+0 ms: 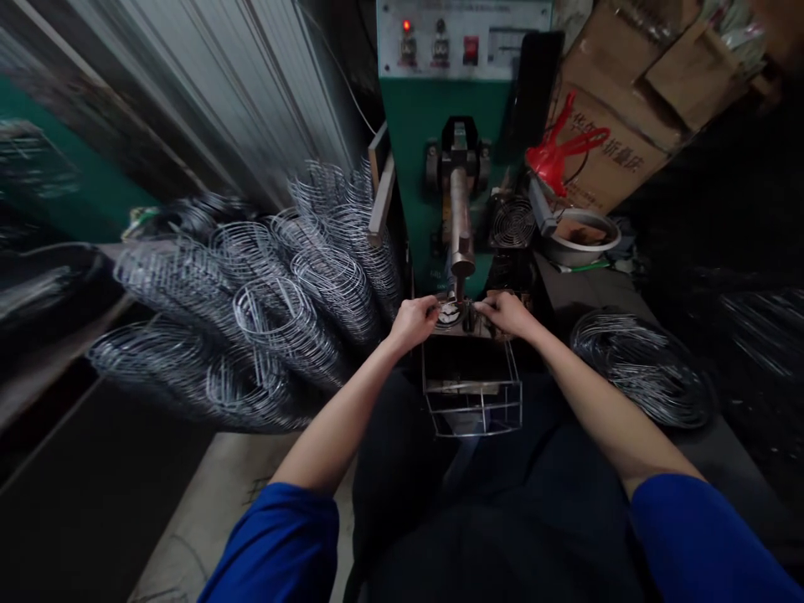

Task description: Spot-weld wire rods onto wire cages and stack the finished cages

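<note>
A green spot-welding machine [405,167] stands in front of me, its thick metal electrode arm [461,213] pointing down between my hands. A small wire rack [483,383] of thin metal rods hangs below my hands, over my lap. My left hand [414,322] is closed at the rack's upper left, left of the electrode tip. On the other side, my right hand [507,315] pinches at the upper right, thumb and forefinger together. The fingers hide the exact grip points. A round piece with white patches [448,314] lies beside my left fingertips.
Bundles of curved wire pieces [282,322] stand close on the left. To the right are a wire coil [641,364], a grey bowl [581,243], a red object [553,159] and cardboard boxes [619,142]. A small fan [513,220] sits beside the electrode arm.
</note>
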### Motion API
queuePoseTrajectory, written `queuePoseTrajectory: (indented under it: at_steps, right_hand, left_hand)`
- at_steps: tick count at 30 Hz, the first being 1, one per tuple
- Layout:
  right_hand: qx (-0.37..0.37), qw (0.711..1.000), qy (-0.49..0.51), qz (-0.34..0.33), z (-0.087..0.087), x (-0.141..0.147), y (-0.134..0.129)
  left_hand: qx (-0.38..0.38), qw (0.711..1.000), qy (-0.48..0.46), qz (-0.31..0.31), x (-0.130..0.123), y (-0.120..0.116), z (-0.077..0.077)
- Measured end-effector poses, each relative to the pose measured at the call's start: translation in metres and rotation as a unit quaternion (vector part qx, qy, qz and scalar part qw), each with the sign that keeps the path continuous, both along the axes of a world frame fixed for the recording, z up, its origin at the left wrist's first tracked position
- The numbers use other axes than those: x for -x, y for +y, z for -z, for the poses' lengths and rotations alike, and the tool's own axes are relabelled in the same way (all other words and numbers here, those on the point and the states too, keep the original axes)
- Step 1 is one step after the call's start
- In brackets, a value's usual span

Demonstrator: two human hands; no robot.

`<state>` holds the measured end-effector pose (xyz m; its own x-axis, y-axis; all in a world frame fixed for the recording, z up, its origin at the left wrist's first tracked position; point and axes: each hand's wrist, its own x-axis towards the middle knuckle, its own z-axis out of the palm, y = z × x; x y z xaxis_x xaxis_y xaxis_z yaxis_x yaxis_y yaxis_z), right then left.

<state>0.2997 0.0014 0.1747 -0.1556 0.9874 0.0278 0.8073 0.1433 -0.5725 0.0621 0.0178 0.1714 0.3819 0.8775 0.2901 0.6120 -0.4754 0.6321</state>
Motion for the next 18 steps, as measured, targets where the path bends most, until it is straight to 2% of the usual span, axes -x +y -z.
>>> queuePoseTrajectory:
  at_steps: [4, 6, 8, 9, 11, 12, 14, 16, 17, 18]
  right_hand:
    - [0.051, 0.994, 0.095, 0.012, 0.003, -0.004, -0.026]
    - [0.024, 0.99, 0.138, 0.008, -0.003, -0.005, -0.052]
    - [-0.049, 0.988, 0.145, 0.009, -0.017, -0.005, -0.08]
    - [-0.09, 0.986, 0.14, 0.009, -0.025, -0.005, -0.093]
    - [-0.158, 0.979, 0.128, 0.014, -0.041, -0.006, -0.113]
    - [-0.183, 0.975, 0.124, 0.022, -0.047, -0.007, -0.121]
    - [-0.214, 0.968, 0.119, 0.047, -0.052, -0.009, -0.131]
    - [-0.229, 0.962, 0.124, 0.077, -0.047, -0.014, -0.137]
    - [-0.231, 0.96, 0.13, 0.087, -0.04, -0.019, -0.14]
    - [-0.228, 0.96, 0.134, 0.095, -0.031, -0.028, -0.142]
  left_hand:
    - [0.001, 1.0, -0.027, -0.012, 0.0, -0.013, 0.002]
    - [0.033, 0.997, -0.067, -0.014, 0.007, -0.027, 0.011]
    - [0.136, 0.973, -0.184, -0.014, 0.017, -0.049, 0.027]
    - [0.208, 0.942, -0.264, -0.018, 0.022, -0.062, 0.037]
    - [0.357, 0.839, -0.41, -0.026, 0.027, -0.091, 0.059]
    - [0.418, 0.787, -0.453, -0.023, 0.026, -0.105, 0.069]
    - [0.514, 0.695, -0.502, 0.023, 0.016, -0.127, 0.083]
    - [0.567, 0.634, -0.524, 0.052, 0.0, -0.14, 0.087]
    - [0.581, 0.619, -0.527, 0.045, -0.009, -0.142, 0.086]
    - [0.587, 0.616, -0.525, 0.024, -0.016, -0.144, 0.084]
